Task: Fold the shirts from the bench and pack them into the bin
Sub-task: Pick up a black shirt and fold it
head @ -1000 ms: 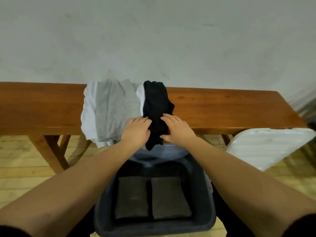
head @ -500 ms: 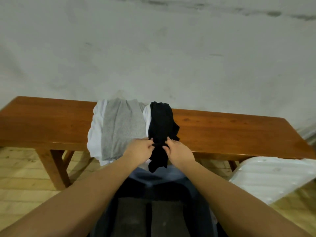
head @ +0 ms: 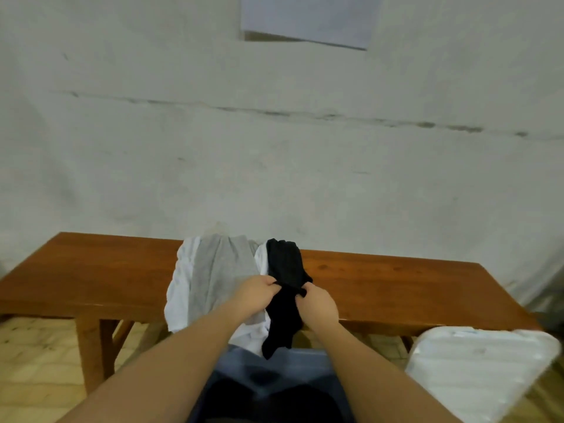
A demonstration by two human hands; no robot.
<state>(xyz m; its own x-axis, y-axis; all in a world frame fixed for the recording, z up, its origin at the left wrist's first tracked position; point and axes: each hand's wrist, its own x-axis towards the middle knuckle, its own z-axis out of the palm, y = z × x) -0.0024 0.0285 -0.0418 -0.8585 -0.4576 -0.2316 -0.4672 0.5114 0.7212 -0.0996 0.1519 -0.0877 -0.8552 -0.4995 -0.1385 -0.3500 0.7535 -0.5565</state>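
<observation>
A long brown wooden bench (head: 91, 276) runs across in front of me, against a pale plastered wall (head: 274, 148). Near its middle a white cotton shirt (head: 180, 288) lies draped over the front edge, with a light grey shirt (head: 216, 270) spread on top of it. My left hand (head: 254, 296) sits just beside the grey one, fingers curled and pinching the left edge of a bunched black shirt (head: 285, 288), which lies across the bench and hangs down over its front edge. My right hand (head: 317, 303) pinches the same black shirt from the other side, fingers curled into the cloth. Below my forearms the grey-blue plastic bin (head: 274, 364) shows its near rim, blurred. To its right a white ribbed plastic lid (head: 476, 367) leans by the bench.
</observation>
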